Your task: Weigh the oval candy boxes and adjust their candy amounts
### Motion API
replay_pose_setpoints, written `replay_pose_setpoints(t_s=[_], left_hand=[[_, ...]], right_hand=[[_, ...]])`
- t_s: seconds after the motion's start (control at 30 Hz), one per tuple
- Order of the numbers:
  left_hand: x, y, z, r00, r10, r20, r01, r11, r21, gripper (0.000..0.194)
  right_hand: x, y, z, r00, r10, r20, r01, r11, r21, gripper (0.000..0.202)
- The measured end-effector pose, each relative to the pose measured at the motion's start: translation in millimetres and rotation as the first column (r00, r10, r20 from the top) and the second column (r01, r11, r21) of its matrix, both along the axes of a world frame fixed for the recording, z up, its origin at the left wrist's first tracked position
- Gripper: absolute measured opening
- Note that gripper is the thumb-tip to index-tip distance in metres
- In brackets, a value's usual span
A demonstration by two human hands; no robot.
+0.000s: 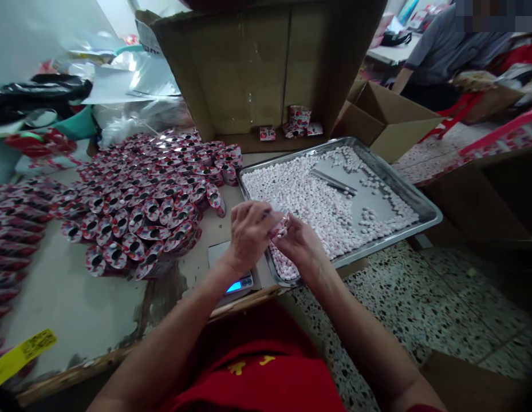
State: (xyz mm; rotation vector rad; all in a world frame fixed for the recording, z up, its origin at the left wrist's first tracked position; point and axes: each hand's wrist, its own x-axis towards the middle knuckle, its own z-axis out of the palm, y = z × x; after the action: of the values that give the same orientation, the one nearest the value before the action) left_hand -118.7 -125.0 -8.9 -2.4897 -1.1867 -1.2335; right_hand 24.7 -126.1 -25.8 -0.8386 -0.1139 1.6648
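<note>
Both hands meet over the near left corner of a metal tray spread with small white pieces. My left hand is closed on a small clear and reddish packet, above a digital scale with a lit blue display. Beside it, my right hand has its fingers pinched together at the packet's edge, around a few white pieces. A metal bar lies among the pieces in the tray. Many open red and white packs stand close together on the table left of my hands.
A tall cardboard box stands on its side behind the tray, with several filled packs inside. An open carton is at the back right, near a seated person. Plastic bags and sheets lie at the back left.
</note>
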Motion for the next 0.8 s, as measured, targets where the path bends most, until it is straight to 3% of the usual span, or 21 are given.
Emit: replay_pose_setpoints(t_s=[0.07,0.2,0.3,0.37,0.43,0.53,0.6,0.67,0.73,0.8], left_hand=[[2,3,-4.2,0.985,0.065,0.160,-0.041,0.989,-0.144,0.028],[-6,-4,-11.2,0.887,0.143,0.439,0.054,0.912,-0.406,0.032],[-33,-25,-6.3,0.804,0.266,0.533,0.102,0.820,-0.563,0.039],[-57,-43,-2.4,0.799,0.311,0.514,0.101,0.774,-0.625,0.044],[-80,-61,-3.5,0.831,0.326,0.451,0.059,0.753,-0.655,0.043],[-102,-78,-17.8,0.866,0.380,0.325,-0.073,0.739,-0.670,0.039],[-110,-83,-30.1,0.877,0.393,0.278,-0.125,0.744,-0.656,0.043],[-117,-85,-38.0,0.886,0.362,0.289,-0.112,0.773,-0.625,0.061],[-128,-88,-39.0,0.890,0.321,0.324,-0.077,0.806,-0.587,0.078],[-146,-96,-34.6,0.882,0.311,0.353,-0.063,0.822,-0.567,0.075]], right_hand=[[2,-3,6.6,0.998,-0.022,-0.052,0.019,0.998,-0.054,0.016],[11,-14,23.7,0.990,-0.074,-0.122,0.049,0.979,-0.197,0.018],[27,-19,30.5,0.995,-0.011,-0.104,-0.017,0.965,-0.261,0.023],[39,-18,30.4,0.998,0.034,-0.045,-0.042,0.980,-0.197,0.031],[49,-14,28.4,0.994,0.077,0.077,-0.073,0.995,-0.062,0.036],[52,-6,27.6,0.947,0.143,0.289,-0.168,0.984,0.065,0.027],[50,-1,30.0,0.909,0.202,0.364,-0.240,0.969,0.064,0.019],[50,2,33.3,0.884,0.265,0.385,-0.296,0.955,0.022,0.017],[56,4,36.1,0.872,0.309,0.380,-0.326,0.945,-0.021,0.020],[65,4,38.3,0.862,0.317,0.394,-0.329,0.944,-0.040,0.027]])
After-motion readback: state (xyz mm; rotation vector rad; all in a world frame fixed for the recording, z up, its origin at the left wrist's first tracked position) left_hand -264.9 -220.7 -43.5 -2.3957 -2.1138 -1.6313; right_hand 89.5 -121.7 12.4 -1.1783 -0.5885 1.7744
